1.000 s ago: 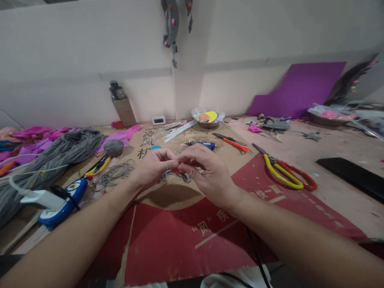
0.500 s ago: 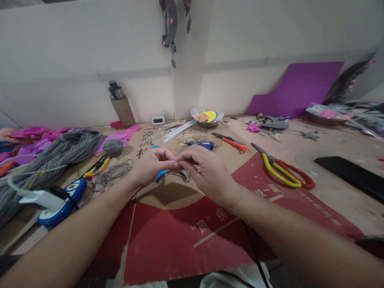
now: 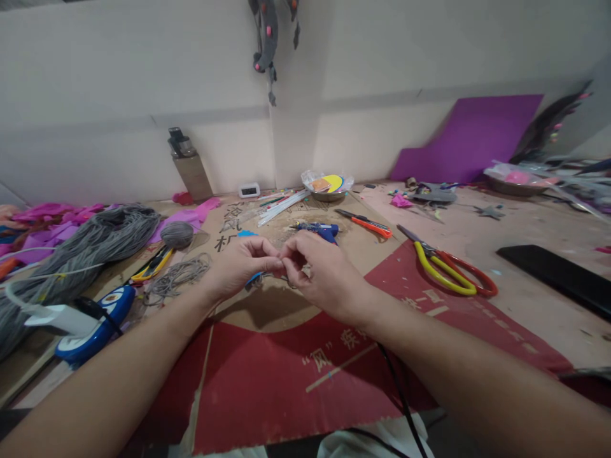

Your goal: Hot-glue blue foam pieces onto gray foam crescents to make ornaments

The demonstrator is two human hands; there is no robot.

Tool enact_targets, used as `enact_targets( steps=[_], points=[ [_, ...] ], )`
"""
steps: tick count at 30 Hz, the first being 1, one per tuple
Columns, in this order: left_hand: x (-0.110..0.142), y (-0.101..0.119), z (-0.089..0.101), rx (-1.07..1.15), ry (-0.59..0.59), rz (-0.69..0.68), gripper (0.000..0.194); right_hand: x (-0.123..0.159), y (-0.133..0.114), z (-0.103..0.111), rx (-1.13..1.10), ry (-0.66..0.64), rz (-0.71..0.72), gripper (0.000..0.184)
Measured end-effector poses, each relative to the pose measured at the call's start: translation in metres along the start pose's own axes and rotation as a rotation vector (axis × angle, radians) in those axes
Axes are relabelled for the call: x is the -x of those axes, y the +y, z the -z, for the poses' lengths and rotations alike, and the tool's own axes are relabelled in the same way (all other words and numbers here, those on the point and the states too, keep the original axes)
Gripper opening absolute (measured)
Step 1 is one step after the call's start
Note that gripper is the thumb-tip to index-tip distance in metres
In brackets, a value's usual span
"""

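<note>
My left hand (image 3: 243,264) and my right hand (image 3: 319,267) meet fingertip to fingertip above the cardboard sheet (image 3: 267,315). Both are closed in a pinch, thumb against fingers. Whatever lies between the fingertips is too small and too hidden to name. Under the hands, a grey piece with a blue part (image 3: 254,278) shows in part; whether it is held or lies on the cardboard, I cannot tell. Just beyond my right hand lies a blue glue gun (image 3: 324,230), partly covered by the fingers. Loose grey yarn (image 3: 179,278) lies left of my left hand.
Yellow-and-red-handled scissors (image 3: 449,267), an orange utility knife (image 3: 367,224) and a black phone-like slab (image 3: 556,273) lie to the right. A grey yarn skein (image 3: 102,254), a yarn ball (image 3: 177,235) and a blue power strip (image 3: 98,324) are left. A bowl (image 3: 327,191) stands behind.
My hands stay pinched together in nearly the same place, with the right fingers shifting slightly. The whole view has drifted a little, so the surroundings sit slightly further left.
</note>
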State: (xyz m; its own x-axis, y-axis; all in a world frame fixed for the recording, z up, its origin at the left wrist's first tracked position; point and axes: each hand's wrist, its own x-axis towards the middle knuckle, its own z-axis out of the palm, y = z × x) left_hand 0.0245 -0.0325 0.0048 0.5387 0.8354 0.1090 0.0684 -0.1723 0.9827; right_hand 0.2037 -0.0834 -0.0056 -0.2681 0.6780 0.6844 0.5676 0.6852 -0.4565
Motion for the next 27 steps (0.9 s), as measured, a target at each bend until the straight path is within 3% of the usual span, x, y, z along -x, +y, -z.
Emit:
enact_targets(
  steps=[5, 8, 10, 16, 22, 27],
  points=[
    [0.002, 0.000, 0.001, 0.103, -0.021, -0.058, 0.020, -0.005, -0.006, 0.005, -0.244, 0.044, -0.209, 0.009],
    [0.001, 0.000, 0.002, 0.186, -0.007, -0.056, 0.022, -0.003, -0.012, 0.009, -0.501, 0.005, -0.166, 0.011],
    [0.000, 0.001, 0.002, 0.221, 0.003, -0.050, 0.023, -0.001, -0.013, 0.011, -0.554, 0.038, -0.133, 0.018],
    [0.002, 0.003, 0.004, 0.182, -0.064, -0.054, 0.033, -0.001, -0.004, 0.010, -0.235, 0.218, -0.210, 0.010],
    [0.000, -0.002, 0.006, 0.127, -0.142, -0.103, 0.043, -0.004, 0.001, 0.013, 0.180, 0.200, -0.006, 0.009],
    [0.003, 0.001, 0.001, 0.109, -0.242, -0.105, 0.056, -0.005, 0.004, 0.016, 0.333, 0.188, 0.033, 0.011]
  ],
)
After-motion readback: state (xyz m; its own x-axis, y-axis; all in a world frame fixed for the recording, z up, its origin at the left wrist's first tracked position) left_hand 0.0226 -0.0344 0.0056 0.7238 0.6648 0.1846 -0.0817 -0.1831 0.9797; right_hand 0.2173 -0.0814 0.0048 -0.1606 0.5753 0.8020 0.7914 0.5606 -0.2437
